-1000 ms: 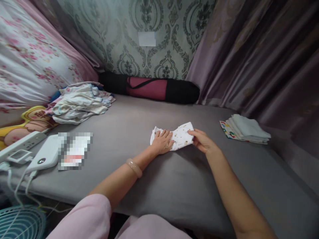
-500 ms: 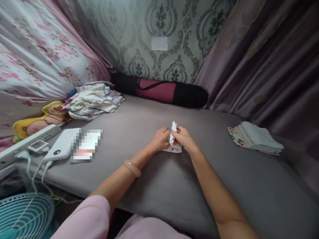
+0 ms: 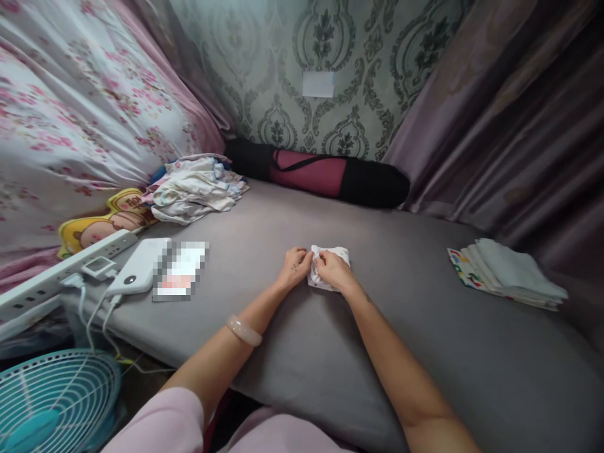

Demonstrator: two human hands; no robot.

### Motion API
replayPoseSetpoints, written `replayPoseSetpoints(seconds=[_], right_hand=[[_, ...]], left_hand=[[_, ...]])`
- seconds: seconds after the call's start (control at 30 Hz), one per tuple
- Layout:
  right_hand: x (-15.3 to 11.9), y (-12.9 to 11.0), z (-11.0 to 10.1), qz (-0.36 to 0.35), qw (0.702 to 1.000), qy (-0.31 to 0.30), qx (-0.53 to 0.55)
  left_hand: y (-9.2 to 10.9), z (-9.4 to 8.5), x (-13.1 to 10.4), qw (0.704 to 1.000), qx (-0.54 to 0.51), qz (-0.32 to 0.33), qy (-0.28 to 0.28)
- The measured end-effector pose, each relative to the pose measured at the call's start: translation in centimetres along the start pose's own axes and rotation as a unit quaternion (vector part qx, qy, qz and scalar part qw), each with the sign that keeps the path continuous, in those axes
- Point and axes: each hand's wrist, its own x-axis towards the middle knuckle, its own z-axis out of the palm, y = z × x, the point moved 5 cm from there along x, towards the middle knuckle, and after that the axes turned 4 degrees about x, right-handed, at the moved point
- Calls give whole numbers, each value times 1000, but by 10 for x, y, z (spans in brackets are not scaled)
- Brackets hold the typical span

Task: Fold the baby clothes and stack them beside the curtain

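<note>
A small white cloth [image 3: 343,254] with a sparse dark print lies folded into a compact bundle on the grey sheet. My left hand [image 3: 296,267] is at its left edge, with fingers curled and closed on the fabric there. From the right, my right hand [image 3: 335,272] reaches across the top of the cloth and pinches its left part. Both sets of fingertips almost meet, and they hide some of the fabric between them.
A rumpled clothes pile [image 3: 198,192] lies at the back left, and a neat stack of folded cloths [image 3: 514,274] at the right. A white power bank [image 3: 144,267], a blurred-out flat item [image 3: 182,270], a power strip [image 3: 70,270] and a fan [image 3: 56,402] are leftward. A long bag [image 3: 311,173] borders the wall.
The raised, bunched part of the cloth has gone down, and the cloth now lies flatter. My right hand has turned palm-down over it. The view has shifted slightly left.
</note>
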Motion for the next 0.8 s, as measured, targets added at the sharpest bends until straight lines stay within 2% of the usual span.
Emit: replayPoseSetpoints(seconds=[0.1, 0.2, 0.27, 0.37, 0.43, 0.5, 0.57, 0.67, 0.8], right_hand=[[-1, 6, 0, 30, 995, -32, 91], [-3, 20, -5, 85, 960, -88, 253], [-3, 29, -19, 73, 951, -67, 294], [-5, 41, -48, -15, 980, 67, 186], [-8, 42, -52, -87, 988, 108, 71], [-8, 39, -40, -143, 987, 73, -19], [-5, 38, -21, -166, 983, 22, -78], [1, 38, 1, -155, 979, -19, -128], [4, 38, 8, -150, 978, -23, -146]], left_hand=[[1, 1, -2, 1000, 1, 7, 11], [1, 1, -7, 999, 20, 11, 24], [2, 2, -10, 999, 34, 9, 14], [3, 2, -12, 999, 40, 1, -7], [4, 1, -12, 999, 38, -2, -11], [5, 1, -11, 999, 38, -3, -11], [5, 1, -11, 999, 38, -4, -10], [5, 1, -11, 999, 37, -4, -7], [8, -2, -13, 1000, 23, 4, -4]])
